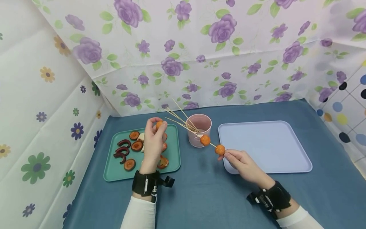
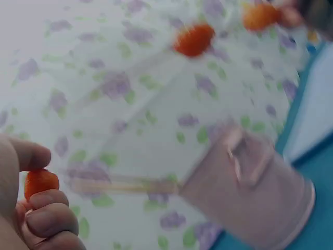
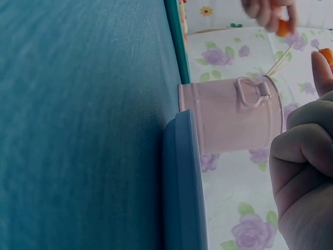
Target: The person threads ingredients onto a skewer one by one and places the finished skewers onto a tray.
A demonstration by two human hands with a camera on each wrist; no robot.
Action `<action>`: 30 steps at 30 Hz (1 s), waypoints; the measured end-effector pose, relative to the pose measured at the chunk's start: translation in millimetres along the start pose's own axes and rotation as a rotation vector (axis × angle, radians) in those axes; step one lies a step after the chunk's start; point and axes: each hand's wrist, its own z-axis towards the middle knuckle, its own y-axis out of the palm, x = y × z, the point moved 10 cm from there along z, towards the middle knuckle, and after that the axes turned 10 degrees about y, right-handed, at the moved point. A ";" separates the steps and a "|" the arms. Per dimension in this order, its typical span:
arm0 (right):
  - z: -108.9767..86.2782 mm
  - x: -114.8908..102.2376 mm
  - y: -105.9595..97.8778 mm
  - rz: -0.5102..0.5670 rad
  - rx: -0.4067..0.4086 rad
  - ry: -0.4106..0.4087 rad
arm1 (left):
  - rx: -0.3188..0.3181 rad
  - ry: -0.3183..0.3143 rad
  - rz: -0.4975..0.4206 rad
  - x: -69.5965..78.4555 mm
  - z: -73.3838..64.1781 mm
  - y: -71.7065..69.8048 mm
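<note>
Between thumb and fingers, my left hand [image 1: 152, 141] pinches an orange ball [image 2: 41, 183] above the green tray [image 1: 114, 176]. My right hand [image 1: 243, 163] grips a thin wooden skewer [image 1: 183, 126] at its lower right end, left of the white tray's near edge. Two orange balls are threaded on it: one ball [image 1: 220, 149] close to my fingertips, another ball [image 1: 205, 140] farther along. The skewer's bare tip points up and left, toward my left hand but apart from its ball. Part of the green tray's food is hidden behind my left hand.
A pink bucket [image 1: 195, 140] with several loose skewers [image 1: 178, 119] leaning out stands behind the held skewer. On the green tray lie dark curved sausage-like pieces [image 1: 123, 149] and round brown slices [image 1: 130, 164]. The white tray [image 1: 263, 146] is at the right. Flowered cloth [image 1: 171, 86] hangs behind.
</note>
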 end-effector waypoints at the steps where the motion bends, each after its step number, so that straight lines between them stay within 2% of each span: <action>1: 0.1 0.0 -0.5 -0.001 0.002 0.000 | 0.007 0.016 -0.039 7.1 -0.8 1.4; 5: 0.4 -1.1 -1.7 -0.002 0.005 0.002 | 0.006 0.024 -0.214 23.1 -2.5 8.5; 8: 0.6 -2.9 -1.1 -0.003 0.000 -0.003 | -0.021 -0.031 -0.334 23.4 -4.1 16.4; 10: 0.6 -4.2 -0.3 -0.004 -0.005 -0.006 | -0.039 -0.069 -0.361 20.8 -5.4 21.3; 13: 0.8 -4.4 1.1 -0.005 -0.016 -0.006 | -0.054 -0.102 -0.350 17.1 -7.1 27.7; 21: -0.9 0.5 9.0 -0.004 -0.071 0.004 | -0.089 -0.115 -0.271 13.6 -13.7 38.0; 30: -0.9 0.4 9.2 -0.031 -0.072 0.024 | -0.103 -0.108 -0.235 16.4 -16.8 40.1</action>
